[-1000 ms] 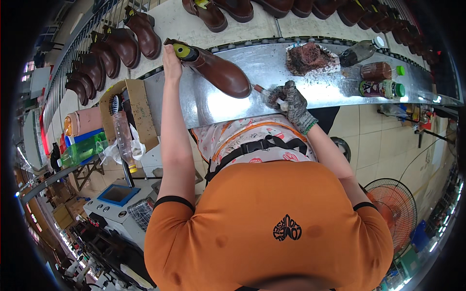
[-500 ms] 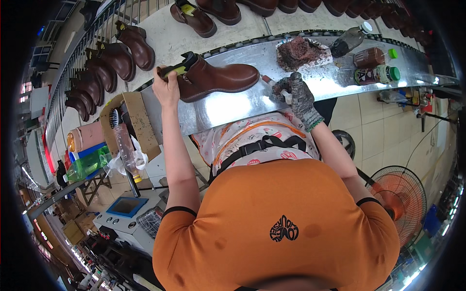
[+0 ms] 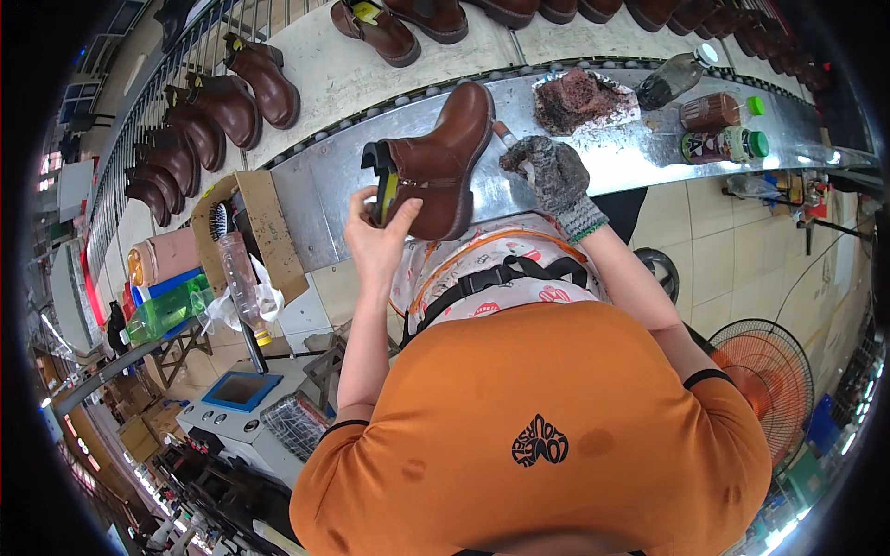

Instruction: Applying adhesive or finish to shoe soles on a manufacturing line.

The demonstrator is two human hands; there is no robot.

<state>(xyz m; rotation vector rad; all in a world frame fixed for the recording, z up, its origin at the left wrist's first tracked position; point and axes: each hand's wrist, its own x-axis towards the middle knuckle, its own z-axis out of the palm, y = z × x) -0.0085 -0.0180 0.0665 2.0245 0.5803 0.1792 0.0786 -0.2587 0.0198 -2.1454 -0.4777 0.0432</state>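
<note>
A brown leather ankle boot point(image 3: 440, 148) with a yellow-green lining is tilted over the metal bench, toe pointing away. My bare left hand point(image 3: 382, 232) grips it by the top of the shaft, thumb outside. My right hand point(image 3: 559, 176) wears a dirty grey knit glove and is closed on a slim, short tool point(image 3: 503, 134) with a reddish-brown end. That end is close to the boot's sole edge near the toe; I cannot tell if it touches. A dark smeared wad point(image 3: 513, 164) shows at the gloved fingers, partly hidden.
Beyond my right hand lies a brown-stained wad point(image 3: 579, 100) on paper. A clear bottle with dark contents point(image 3: 669, 82) and two green-capped bottles point(image 3: 709, 111) lie rightward. Boots point(image 3: 227, 107) line the conveyor point(image 3: 371, 79). A cardboard box point(image 3: 269, 222) is at left, a fan point(image 3: 765, 385) at right.
My left hand has swung the boot from lying sideways, toe right, to toe pointing away, and moved right and nearer. The gloved right hand has shifted slightly left with its tool.
</note>
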